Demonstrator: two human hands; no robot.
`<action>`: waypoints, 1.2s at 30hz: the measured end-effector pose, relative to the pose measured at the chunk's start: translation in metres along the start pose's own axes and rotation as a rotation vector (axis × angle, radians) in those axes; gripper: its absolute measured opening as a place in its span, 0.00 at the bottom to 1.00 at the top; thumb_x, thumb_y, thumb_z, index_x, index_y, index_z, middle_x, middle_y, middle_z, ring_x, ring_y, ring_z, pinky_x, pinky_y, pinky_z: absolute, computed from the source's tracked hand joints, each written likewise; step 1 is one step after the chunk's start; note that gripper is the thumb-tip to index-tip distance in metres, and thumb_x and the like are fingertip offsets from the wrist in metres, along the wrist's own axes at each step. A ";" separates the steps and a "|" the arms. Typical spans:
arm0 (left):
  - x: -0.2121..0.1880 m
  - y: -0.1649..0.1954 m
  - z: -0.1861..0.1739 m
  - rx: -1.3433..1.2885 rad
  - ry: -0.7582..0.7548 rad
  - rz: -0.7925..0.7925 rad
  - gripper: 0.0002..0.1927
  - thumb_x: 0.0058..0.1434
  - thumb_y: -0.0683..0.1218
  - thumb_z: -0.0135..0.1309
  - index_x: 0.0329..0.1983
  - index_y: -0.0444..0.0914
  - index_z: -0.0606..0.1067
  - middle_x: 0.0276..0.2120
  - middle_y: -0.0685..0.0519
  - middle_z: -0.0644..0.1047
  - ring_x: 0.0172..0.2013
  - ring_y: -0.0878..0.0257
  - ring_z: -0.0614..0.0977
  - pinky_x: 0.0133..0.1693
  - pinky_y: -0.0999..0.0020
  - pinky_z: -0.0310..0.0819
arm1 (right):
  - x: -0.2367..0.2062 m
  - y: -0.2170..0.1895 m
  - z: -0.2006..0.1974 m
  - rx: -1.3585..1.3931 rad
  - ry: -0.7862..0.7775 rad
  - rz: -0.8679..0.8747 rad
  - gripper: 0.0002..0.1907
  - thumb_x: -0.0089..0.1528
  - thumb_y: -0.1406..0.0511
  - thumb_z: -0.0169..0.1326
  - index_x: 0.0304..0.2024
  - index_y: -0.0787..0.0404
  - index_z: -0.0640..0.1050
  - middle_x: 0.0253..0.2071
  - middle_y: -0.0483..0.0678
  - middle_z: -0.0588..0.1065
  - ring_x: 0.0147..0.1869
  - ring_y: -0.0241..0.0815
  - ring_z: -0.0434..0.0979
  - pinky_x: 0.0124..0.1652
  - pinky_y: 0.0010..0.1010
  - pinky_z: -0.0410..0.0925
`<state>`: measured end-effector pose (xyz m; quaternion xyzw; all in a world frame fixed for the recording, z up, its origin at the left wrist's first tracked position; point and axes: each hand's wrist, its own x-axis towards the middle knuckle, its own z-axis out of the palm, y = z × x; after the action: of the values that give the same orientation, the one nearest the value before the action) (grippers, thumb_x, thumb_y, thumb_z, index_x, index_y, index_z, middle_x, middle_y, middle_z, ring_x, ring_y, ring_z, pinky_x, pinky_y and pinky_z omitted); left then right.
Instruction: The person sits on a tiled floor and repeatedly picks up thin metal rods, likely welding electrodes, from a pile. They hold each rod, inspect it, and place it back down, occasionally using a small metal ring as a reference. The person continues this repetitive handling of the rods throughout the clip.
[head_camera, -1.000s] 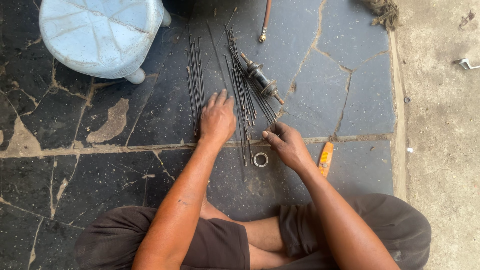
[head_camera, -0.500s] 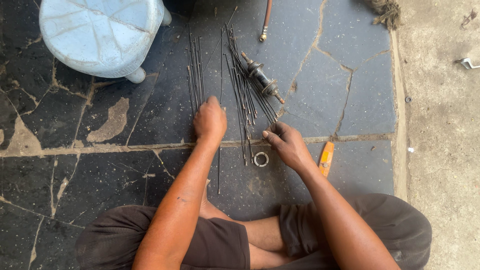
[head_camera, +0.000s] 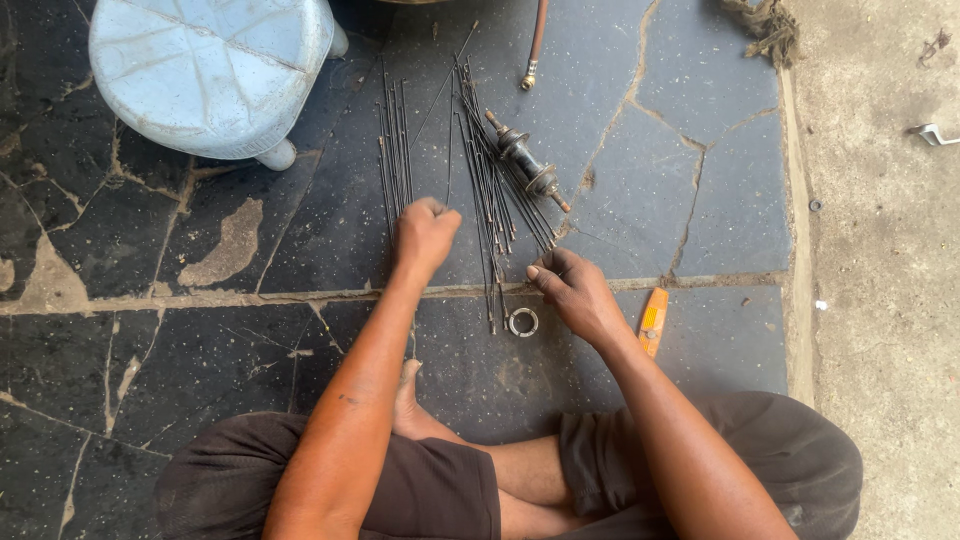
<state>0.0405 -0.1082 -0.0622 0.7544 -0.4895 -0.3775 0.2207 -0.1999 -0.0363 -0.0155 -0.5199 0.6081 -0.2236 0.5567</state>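
Observation:
I sit cross-legged on a dark stone floor. My left hand (head_camera: 425, 235) is closed in a fist around a single thin metal spoke (head_camera: 448, 150) that sticks out above it. To its right, a loose bundle of spokes (head_camera: 488, 190) fans out on the floor. My right hand (head_camera: 578, 292) has its curled fingertips on the bundle's lower right ends; a grip cannot be made out. A dark wheel hub (head_camera: 525, 165) lies at the bundle's upper right. A small metal ring (head_camera: 523, 322) lies just left of my right hand. A smaller row of spokes (head_camera: 393, 150) lies above my left hand.
A pale blue plastic stool (head_camera: 210, 70) stands at the upper left. A hose end with a brass fitting (head_camera: 535, 45) lies at the top. An orange reflector (head_camera: 652, 320) lies beside my right wrist. A concrete strip (head_camera: 880, 300) with a metal piece (head_camera: 930, 133) borders the right.
My left hand, spread flat on the spokes a second ago, has closed into a fist on one spoke and shifted slightly left. My right hand has stayed put.

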 end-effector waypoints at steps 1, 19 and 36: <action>0.000 0.001 -0.001 -0.130 -0.030 0.040 0.10 0.62 0.48 0.57 0.35 0.35 0.79 0.31 0.46 0.82 0.33 0.57 0.82 0.39 0.62 0.78 | -0.001 0.000 0.000 0.004 -0.003 -0.002 0.18 0.64 0.55 0.56 0.41 0.65 0.78 0.30 0.48 0.76 0.33 0.37 0.76 0.35 0.33 0.71; -0.009 -0.006 0.013 0.833 0.268 0.334 0.09 0.56 0.41 0.59 0.39 0.34 0.75 0.37 0.43 0.79 0.34 0.50 0.86 0.33 0.58 0.83 | -0.003 -0.004 0.000 -0.026 -0.010 0.004 0.19 0.64 0.55 0.55 0.43 0.65 0.78 0.30 0.48 0.76 0.34 0.38 0.76 0.36 0.33 0.71; 0.000 0.005 -0.004 0.337 0.106 0.049 0.15 0.56 0.46 0.57 0.42 0.31 0.78 0.41 0.33 0.80 0.45 0.36 0.82 0.47 0.49 0.77 | 0.023 0.036 -0.010 -0.034 0.140 -0.144 0.21 0.64 0.56 0.58 0.44 0.69 0.79 0.35 0.50 0.80 0.39 0.37 0.77 0.41 0.33 0.70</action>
<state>0.0411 -0.1107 -0.0558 0.7875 -0.5516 -0.2444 0.1259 -0.2187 -0.0470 -0.0537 -0.5549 0.6102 -0.2884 0.4864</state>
